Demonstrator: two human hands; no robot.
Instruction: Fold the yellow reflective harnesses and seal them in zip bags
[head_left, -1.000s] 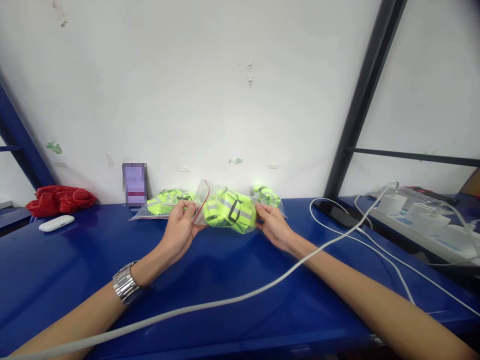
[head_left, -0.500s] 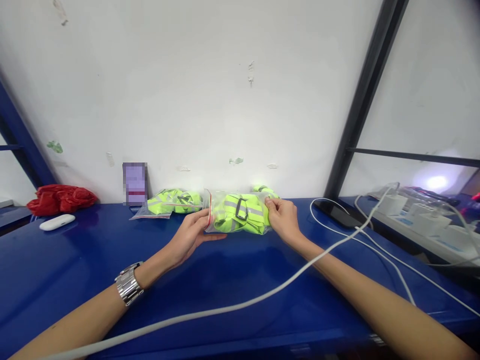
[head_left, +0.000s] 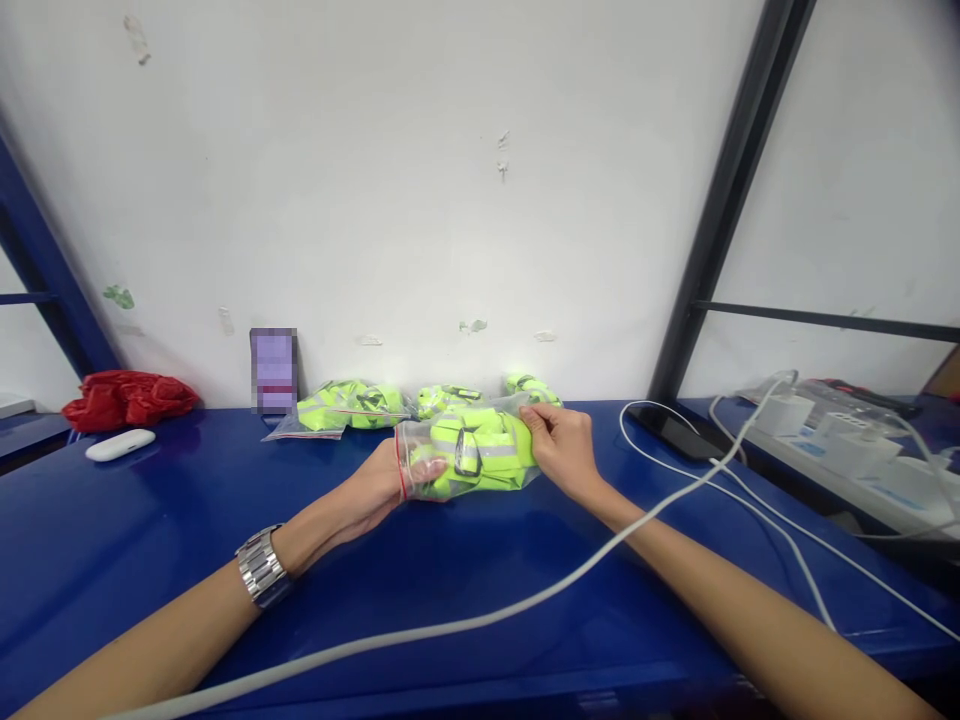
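Note:
A clear zip-lock plastic bag [head_left: 416, 485] with a red strip along its mouth is held above the blue table. Inside it is a folded neon-yellow reflective vest [head_left: 491, 465] with grey bands and a black buckle. My left hand [head_left: 390, 480] reaches through the mouth at the left; its thumb shows through the plastic, closed on the vest's near end, while the other fingers are largely hidden. At the opposite end my right hand [head_left: 562, 445] pinches the bag's upper right corner between thumb and curled fingers.
Along the wall lie more yellow bundles, one bagged at left [head_left: 349, 400], others behind [head_left: 446, 398]. A phone-like panel [head_left: 274, 370], red plastic bag [head_left: 131, 398] and white case [head_left: 120, 445] are leftward. A white cable [head_left: 480, 612] crosses before my arms; a black phone [head_left: 671, 430] and chargers [head_left: 859, 445] are right.
My left hand has gone from outside the bag's mouth to inside it. The bag has tilted and come slightly nearer, uncovering a yellow bundle behind. My right hand keeps its corner.

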